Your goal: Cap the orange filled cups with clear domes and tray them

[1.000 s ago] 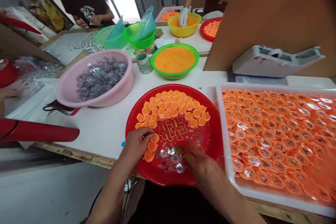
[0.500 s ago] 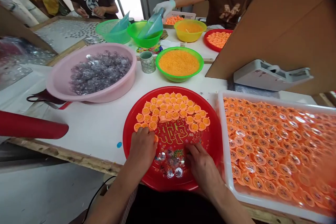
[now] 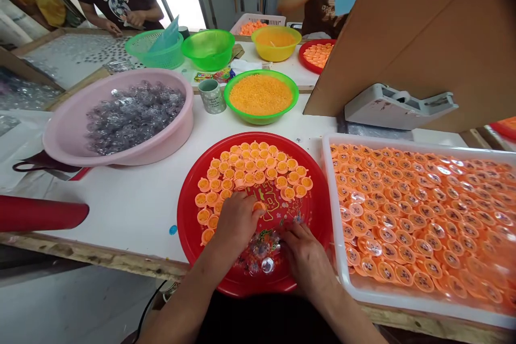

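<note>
A left hand (image 3: 237, 221) curls narrowly over an orange cap (image 3: 258, 206) on a red plate (image 3: 322, 209), straight ahead at 12 o'clock, with arcs of matching caps beyond it. The right hand (image 3: 308, 260), fingers close together, touches clear plastic domes (image 3: 262, 250); whether it grips one cannot be told. A white tray (image 3: 327, 209) of caps sits at 2 o'clock, a pink basin (image 3: 56, 145) at 10 o'clock, and a cardboard panel (image 3: 403, 48) blocks the far right of the table.

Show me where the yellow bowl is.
In the head view, the yellow bowl sits up the table, between a green bowl on its left and a red tray on its right.
</note>
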A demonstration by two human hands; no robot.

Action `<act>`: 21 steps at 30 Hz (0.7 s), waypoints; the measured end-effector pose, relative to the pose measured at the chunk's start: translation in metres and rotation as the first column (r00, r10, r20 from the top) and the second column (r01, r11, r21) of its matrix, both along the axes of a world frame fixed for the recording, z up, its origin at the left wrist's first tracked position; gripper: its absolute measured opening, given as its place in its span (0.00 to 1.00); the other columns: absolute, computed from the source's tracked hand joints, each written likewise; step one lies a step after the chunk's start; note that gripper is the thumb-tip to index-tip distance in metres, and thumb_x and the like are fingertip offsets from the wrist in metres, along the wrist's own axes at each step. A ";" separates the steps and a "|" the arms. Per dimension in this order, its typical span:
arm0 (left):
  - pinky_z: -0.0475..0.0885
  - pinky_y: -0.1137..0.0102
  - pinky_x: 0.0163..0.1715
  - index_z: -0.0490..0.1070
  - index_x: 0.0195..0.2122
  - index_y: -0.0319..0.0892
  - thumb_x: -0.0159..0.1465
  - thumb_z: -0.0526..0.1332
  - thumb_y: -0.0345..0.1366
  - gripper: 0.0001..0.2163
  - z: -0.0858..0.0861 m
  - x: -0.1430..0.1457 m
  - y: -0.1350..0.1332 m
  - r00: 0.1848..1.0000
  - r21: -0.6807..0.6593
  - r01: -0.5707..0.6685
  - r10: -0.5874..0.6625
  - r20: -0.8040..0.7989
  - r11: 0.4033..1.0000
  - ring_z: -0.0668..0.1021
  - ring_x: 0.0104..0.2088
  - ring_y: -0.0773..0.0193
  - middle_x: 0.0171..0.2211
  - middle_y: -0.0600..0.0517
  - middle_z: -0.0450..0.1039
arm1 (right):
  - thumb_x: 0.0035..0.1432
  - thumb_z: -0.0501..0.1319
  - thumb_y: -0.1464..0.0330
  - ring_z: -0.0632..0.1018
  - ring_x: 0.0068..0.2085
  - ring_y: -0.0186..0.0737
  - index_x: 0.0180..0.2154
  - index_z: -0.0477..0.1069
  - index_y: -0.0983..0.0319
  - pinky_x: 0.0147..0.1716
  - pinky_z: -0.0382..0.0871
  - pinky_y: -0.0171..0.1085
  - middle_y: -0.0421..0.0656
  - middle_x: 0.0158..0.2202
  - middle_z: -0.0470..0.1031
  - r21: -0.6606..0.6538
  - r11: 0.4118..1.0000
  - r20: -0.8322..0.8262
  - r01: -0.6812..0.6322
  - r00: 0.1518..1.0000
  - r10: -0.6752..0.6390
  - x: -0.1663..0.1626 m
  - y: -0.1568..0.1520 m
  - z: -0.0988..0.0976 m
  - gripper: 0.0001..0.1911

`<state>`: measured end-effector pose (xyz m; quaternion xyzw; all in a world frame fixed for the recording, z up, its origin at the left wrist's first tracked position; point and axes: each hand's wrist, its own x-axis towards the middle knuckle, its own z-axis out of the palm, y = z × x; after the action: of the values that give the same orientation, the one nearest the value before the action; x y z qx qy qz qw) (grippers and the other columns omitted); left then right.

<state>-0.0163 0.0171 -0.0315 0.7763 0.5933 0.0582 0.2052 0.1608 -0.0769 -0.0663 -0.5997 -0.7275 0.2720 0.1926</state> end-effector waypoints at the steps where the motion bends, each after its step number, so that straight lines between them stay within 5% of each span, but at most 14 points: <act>1: 0.69 0.64 0.42 0.76 0.38 0.42 0.66 0.54 0.30 0.10 0.000 -0.004 0.002 1.000 -0.001 -0.004 0.004 0.019 1.000 0.74 0.43 0.55 0.38 0.47 0.74 | 0.60 0.55 0.81 0.72 0.41 0.44 0.38 0.74 0.61 0.42 0.71 0.41 0.46 0.38 0.73 0.002 1.000 -0.002 0.014 1.000 -0.014 0.000 0.001 -0.001 0.13; 5: 0.69 0.64 0.46 0.73 0.48 0.45 0.62 0.55 0.23 0.16 -0.003 -0.017 0.006 0.990 -0.033 0.062 -0.057 0.133 0.998 0.73 0.48 0.57 0.46 0.47 0.72 | 0.60 0.57 0.80 0.73 0.42 0.45 0.39 0.72 0.62 0.43 0.71 0.41 0.46 0.40 0.72 -0.017 0.999 -0.004 0.034 0.999 -0.034 -0.003 0.005 0.003 0.10; 9: 0.69 0.63 0.44 0.75 0.36 0.44 0.56 0.56 0.20 0.14 -0.007 -0.009 0.006 0.954 -0.079 0.168 -0.142 0.264 0.983 0.73 0.45 0.56 0.40 0.49 0.72 | 0.58 0.58 0.80 0.73 0.42 0.46 0.38 0.71 0.61 0.44 0.70 0.42 0.47 0.40 0.71 -0.028 1.000 0.069 0.004 0.998 -0.002 -0.012 0.012 0.008 0.10; 16: 0.70 0.68 0.30 0.69 0.30 0.43 0.59 0.59 0.33 0.01 0.004 -0.007 0.004 0.946 -0.156 -0.026 0.074 0.316 0.987 0.75 0.32 0.60 0.31 0.52 0.71 | 0.63 0.53 0.77 0.75 0.37 0.42 0.38 0.71 0.63 0.39 0.71 0.38 0.48 0.37 0.72 -0.043 0.997 0.057 0.068 0.996 -0.065 -0.007 0.014 0.004 0.09; 19: 0.71 0.67 0.34 0.71 0.39 0.43 0.56 0.61 0.34 0.09 0.004 -0.011 0.000 0.920 -0.207 -0.069 0.142 0.366 0.976 0.76 0.35 0.60 0.36 0.51 0.73 | 0.65 0.50 0.76 0.76 0.35 0.43 0.37 0.72 0.64 0.37 0.71 0.40 0.48 0.33 0.73 -0.070 0.991 0.024 0.115 0.993 -0.113 -0.003 0.015 0.005 0.12; 21: 0.71 0.65 0.41 0.73 0.45 0.44 0.55 0.62 0.34 0.15 0.001 -0.010 -0.003 0.885 -0.275 -0.058 0.177 0.430 0.960 0.76 0.42 0.58 0.42 0.49 0.73 | 0.65 0.50 0.74 0.77 0.35 0.43 0.40 0.73 0.63 0.37 0.72 0.40 0.46 0.33 0.75 -0.127 0.976 -0.151 0.178 0.969 -0.196 -0.001 0.015 0.005 0.12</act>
<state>-0.0260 0.0145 -0.0305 0.6711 0.5784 0.1721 0.4307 0.1593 -0.0622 -0.0618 -0.6513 -0.6330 0.3412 0.2423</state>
